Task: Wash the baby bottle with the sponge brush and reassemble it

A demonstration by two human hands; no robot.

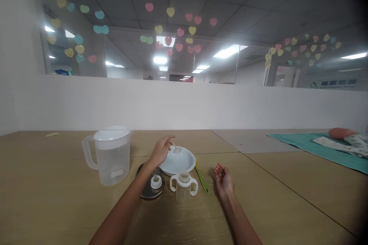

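Note:
Over the left rim of a white bowl (181, 166), my left hand (161, 151) pinches what looks like a small white spoon (177, 149), its end above the bowl. My right hand (224, 180) rests palm up by the table, fingers loosely curled and holding nothing. In front of the bowl stands a clear baby bottle (183, 195) with two white handles and no lid on it. A dark tray (149, 192), partly behind my left forearm, carries a bottle nipple with a white ring (156, 182). A green-handled brush (202, 180) lies between the bowl and my right hand.
A large translucent pitcher (113, 160) with a white lid stands to the left, with liquid in it. At the far right, a teal mat (304, 143) holds a patterned cloth (339, 146) and a reddish object (341, 133). A low white wall (172, 103) with glass above borders the table.

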